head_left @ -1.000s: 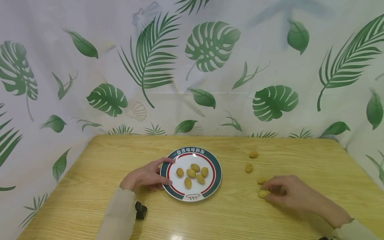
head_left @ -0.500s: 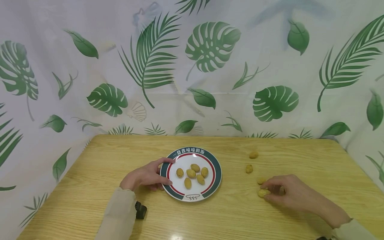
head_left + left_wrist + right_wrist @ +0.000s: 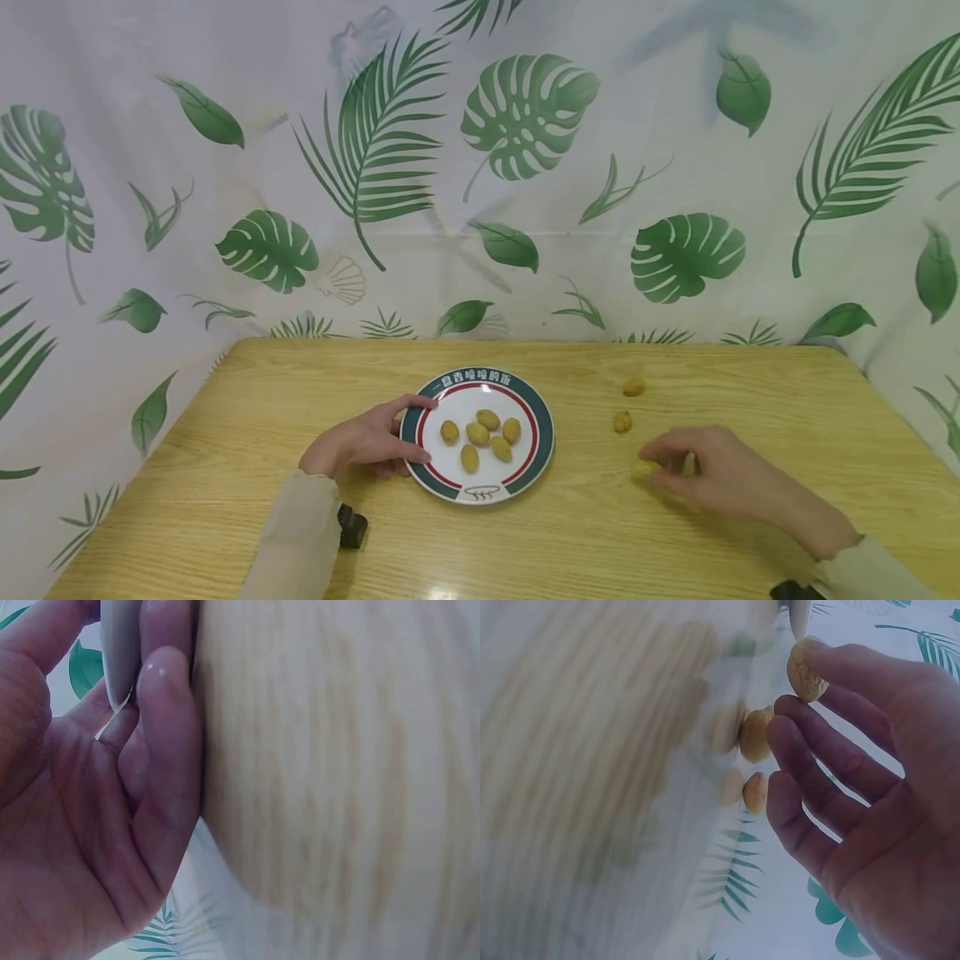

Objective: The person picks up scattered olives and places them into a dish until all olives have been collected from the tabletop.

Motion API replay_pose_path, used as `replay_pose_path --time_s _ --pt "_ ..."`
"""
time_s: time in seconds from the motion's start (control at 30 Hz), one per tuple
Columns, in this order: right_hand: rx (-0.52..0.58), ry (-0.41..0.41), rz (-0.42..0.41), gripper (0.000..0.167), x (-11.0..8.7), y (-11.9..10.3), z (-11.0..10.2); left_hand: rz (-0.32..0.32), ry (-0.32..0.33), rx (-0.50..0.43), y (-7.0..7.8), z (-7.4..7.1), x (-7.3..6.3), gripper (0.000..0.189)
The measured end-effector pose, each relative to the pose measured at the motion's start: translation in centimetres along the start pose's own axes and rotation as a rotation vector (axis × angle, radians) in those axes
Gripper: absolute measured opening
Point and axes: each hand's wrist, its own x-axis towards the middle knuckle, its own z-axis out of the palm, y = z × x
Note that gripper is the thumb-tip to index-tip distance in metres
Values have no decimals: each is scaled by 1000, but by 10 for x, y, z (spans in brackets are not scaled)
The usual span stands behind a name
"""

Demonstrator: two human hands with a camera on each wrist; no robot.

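Right hand (image 3: 720, 471): thumb and index finger nearly together, pinching one yellow oval piece (image 3: 808, 675) at the tips; its surface reads as wrinkled from the wrist. Remaining fingers loosely bent, slightly apart. Whether the held piece touches the wood: cannot tell. Beyond these fingertips, two more lie on the table (image 3: 525, 550): a nearer loose piece (image 3: 622, 422) and a farther loose piece (image 3: 633, 387).

Left hand (image 3: 363, 433): thumb and index finger spread apart over the left rim of the plate (image 3: 540, 462), other fingers underneath, holding its edge. Six plated pieces (image 3: 477, 433) lie within the red ring, to the right of the left fingertips and well apart from the right fingers. Leaf-print cloth (image 3: 420, 283) hangs beyond both hands.
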Motion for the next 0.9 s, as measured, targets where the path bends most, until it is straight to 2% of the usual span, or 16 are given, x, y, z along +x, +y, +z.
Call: replay_pose_path --time_s 0.3,0.6,0.9 --pt "-32 94 -81 20 13 -10 2 -3 -3 -3 1 -1 -1 71" --pt "0 53 -35 18 26 -24 2 -8 6 7 1 0 0 71" --pt "4 36 -42 17 41 -32 8 -8 4 4 1 0 -2 70"
